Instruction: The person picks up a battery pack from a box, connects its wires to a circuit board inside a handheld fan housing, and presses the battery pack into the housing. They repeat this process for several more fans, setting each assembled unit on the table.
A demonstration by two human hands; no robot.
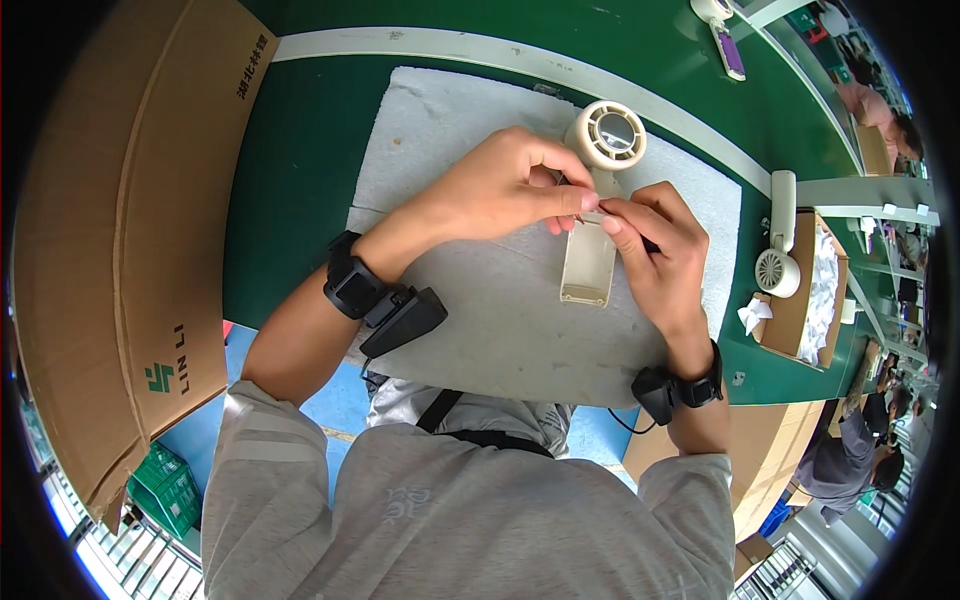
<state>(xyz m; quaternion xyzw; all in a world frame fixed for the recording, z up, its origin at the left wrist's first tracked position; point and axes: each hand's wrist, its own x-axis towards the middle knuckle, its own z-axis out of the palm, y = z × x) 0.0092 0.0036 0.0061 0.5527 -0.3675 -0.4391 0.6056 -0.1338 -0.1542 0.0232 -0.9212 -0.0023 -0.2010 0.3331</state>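
A cream handheld fan (610,136) lies on the grey foam mat (480,330), its round head pointing away from me. Its handle (588,265) is opened up, showing a hollow shell. Over the top of this handle my left hand (530,190) pinches thumb and fingers together. My right hand (655,240) meets it there, also closed in a pinch. Something thin and reddish shows between the fingertips, too small to name. A dark piece peeks out inside the right hand's curled fingers, mostly hidden. The fan's neck is partly covered by my fingers.
To the left stands a tall cardboard box (180,220). At the right, another cream fan (780,235) rests by a cardboard tray (838,290) of white wrapped items. A fan with a purple handle part (730,50) lies at the far edge. Other people work off to the right.
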